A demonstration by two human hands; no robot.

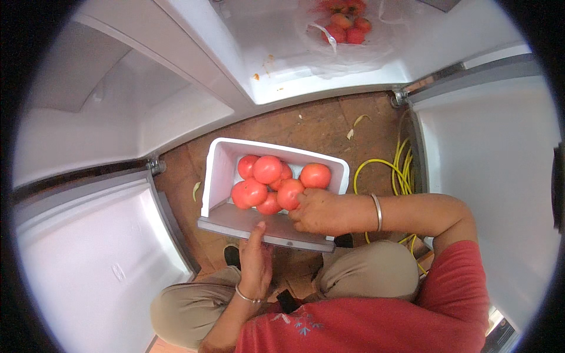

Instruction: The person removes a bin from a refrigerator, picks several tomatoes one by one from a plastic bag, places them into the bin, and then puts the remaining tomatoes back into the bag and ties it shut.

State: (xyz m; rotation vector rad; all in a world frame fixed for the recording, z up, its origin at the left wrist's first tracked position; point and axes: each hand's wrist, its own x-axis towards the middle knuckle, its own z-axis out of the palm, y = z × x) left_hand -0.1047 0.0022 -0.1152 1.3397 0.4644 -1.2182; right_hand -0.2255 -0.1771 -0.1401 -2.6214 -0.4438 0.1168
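Note:
A white refrigerator drawer (pixel 211 176) with a grey translucent front panel is held above the floor, in front of my knees. Several red tomatoes (pixel 267 169) lie inside it. My left hand (pixel 256 260) grips the drawer's front edge, thumb on top, the other fingers hidden beneath. My right hand (pixel 318 212) reaches over the drawer's right side, its fingertips on a tomato (pixel 290 194) near the front; the palm side of this hand is hidden.
An open refrigerator compartment (pixel 287 88) stands ahead, holding a clear plastic bag (pixel 375 53) of tomatoes. Open doors flank me on the left (pixel 101 247) and right (pixel 485 145). A coiled yellow cable (pixel 375 160) and scraps of peel (pixel 350 133) lie on the brown tiled floor (pixel 282 128).

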